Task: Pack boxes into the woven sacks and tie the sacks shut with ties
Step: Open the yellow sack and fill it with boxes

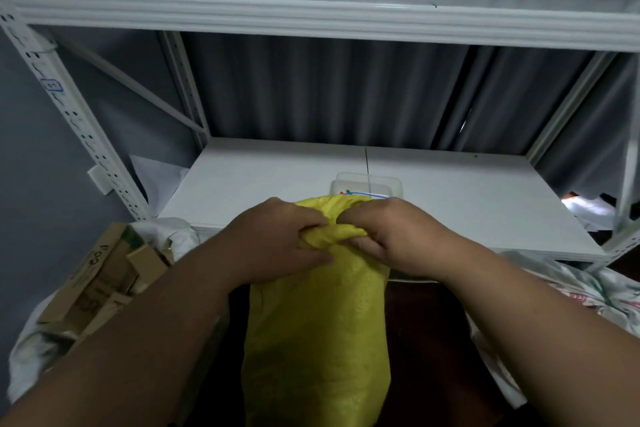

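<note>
Yellow woven plastic fills the middle of the view: a stuffed yellow sack (pixel 317 329) stands upright in front of a white metal shelving unit (pixel 311 16), its gathered mouth rising to the front edge of the lower shelf (pixel 450 205). Just behind the sack's top, on that shelf, sits a clear plastic tub (pixel 367 184) with a few coloured ties (pixel 349 192) showing inside; the sack's crown hides the tub's near side. Grey curtains (pixel 329 91) hang behind the shelving.

To the left of the sack, an open white sack (pixel 31 350) holds several brown cardboard boxes (pixel 104 274) lying at angles, partly covered by the left forearm. To the right, crumpled white sacking with faint print (pixel 595 291) lies near the shelf's front corner.

Both hands are at the neck of the yellow sack. The left hand (pixel 277 239) is curled closed, fingers bunching the fabric from the left side with the thumb underneath. The right hand (pixel 391 236) is likewise closed around the fabric from the right, its fingertips meeting those of the left at the centre of the gathered mouth. The pinched fold of yellow material sits between the two hands. No tie can be made out around the neck; the hands cover that spot.
</note>
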